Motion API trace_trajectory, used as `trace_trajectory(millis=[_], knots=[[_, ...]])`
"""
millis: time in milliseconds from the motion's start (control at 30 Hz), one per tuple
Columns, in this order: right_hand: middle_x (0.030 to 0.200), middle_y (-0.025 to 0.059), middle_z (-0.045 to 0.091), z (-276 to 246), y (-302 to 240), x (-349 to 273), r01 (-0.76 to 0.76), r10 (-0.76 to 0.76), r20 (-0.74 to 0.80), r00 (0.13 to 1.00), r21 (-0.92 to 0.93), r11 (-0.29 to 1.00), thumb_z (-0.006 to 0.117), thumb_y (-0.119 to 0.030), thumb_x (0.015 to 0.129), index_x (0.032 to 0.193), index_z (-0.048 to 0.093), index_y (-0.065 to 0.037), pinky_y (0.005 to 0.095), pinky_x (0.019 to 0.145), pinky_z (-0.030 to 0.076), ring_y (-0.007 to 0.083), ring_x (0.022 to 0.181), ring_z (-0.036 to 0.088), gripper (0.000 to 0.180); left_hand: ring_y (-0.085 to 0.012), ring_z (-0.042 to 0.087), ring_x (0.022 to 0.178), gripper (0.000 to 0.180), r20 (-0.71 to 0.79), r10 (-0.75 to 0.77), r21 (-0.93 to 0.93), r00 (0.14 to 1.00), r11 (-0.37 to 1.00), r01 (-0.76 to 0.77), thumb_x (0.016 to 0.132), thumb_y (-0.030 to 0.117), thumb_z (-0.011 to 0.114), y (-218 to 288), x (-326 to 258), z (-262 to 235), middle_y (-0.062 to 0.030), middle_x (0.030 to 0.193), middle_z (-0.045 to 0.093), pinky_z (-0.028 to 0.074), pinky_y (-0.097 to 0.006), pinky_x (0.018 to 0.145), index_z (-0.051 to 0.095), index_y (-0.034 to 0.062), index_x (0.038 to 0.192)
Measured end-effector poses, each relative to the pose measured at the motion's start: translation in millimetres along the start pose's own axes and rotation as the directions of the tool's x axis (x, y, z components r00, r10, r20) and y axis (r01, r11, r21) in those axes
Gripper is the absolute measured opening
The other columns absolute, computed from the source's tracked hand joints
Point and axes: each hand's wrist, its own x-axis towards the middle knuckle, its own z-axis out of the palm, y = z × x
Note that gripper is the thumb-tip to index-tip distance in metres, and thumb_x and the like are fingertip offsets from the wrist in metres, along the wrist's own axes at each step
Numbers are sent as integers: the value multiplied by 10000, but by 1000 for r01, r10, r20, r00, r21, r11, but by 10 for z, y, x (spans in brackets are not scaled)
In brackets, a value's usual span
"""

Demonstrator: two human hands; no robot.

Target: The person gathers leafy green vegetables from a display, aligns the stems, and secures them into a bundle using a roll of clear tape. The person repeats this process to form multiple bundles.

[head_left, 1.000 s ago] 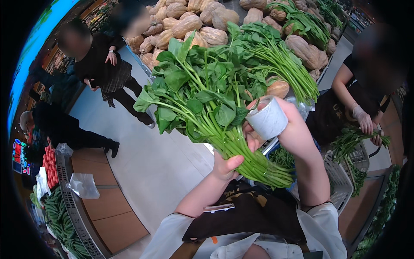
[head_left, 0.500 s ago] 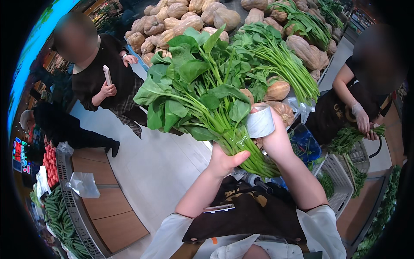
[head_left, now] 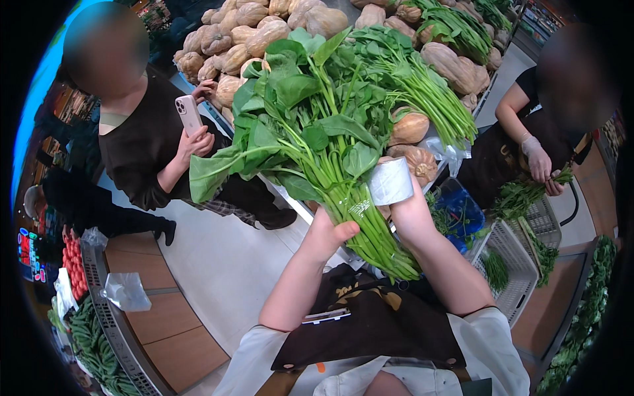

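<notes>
A large bunch of leafy greens [head_left: 310,142] with long green stems stands tilted in front of me, leaves up and to the left. My left hand [head_left: 333,231] is closed round the stems from the left, thumb across the front. A shiny clear band shows on the stems just above that thumb. In my right hand [head_left: 404,210] is a whitish roll of tape [head_left: 389,181], held against the right side of the bunch; most of those fingers are hidden behind the roll and stems.
Pumpkins [head_left: 264,36] and more bundled greens [head_left: 432,99] lie on the stand ahead. At left a person holds a phone [head_left: 189,115]; at right a gloved co-worker handles greens [head_left: 525,196]. White crates [head_left: 522,284] and a blue basket [head_left: 465,208] sit right.
My hands and the bunch have shifted slightly left in view, and the roll has turned a little. The person at left has come closer, with the phone raised and turned.
</notes>
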Motion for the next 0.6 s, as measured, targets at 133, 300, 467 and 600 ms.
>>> trace_trajectory(millis=[133,300,467,600], knots=[[967,45,569,-121,129,24,-154,164,-41,986,174,973,470,-101,909,1089,499,-19,266,740,468,122,861,560,200,-165,523,984,683,69,-67,-16,995,998,68,704,398,721,3,51,45,-69,1071,546,423,-300,856,452,-22,1170],[1037,68,547,-86,106,-11,-166,213,-82,974,384,908,446,-140,932,1119,469,-36,321,794,471,165,922,555,215,-175,508,1018,640,27,-91,57,995,994,89,723,286,697,-48,147,16,-77,1104,530,409,-312,887,413,-23,1206],[1073,77,538,-85,105,-11,-149,249,-217,944,394,907,422,-119,939,1156,443,-42,340,829,466,186,958,553,231,-190,489,1051,645,-60,-74,174,995,981,83,740,205,669,13,217,114,-100,1162,489,394,-320,914,348,-12,1256],[1049,67,552,-215,149,29,55,-17,-231,973,157,986,487,-73,890,1128,451,-34,330,817,462,181,963,556,243,-187,476,1076,736,-174,210,244,962,956,-165,747,175,719,-18,282,206,-124,1221,428,395,-312,911,260,-12,1290]])
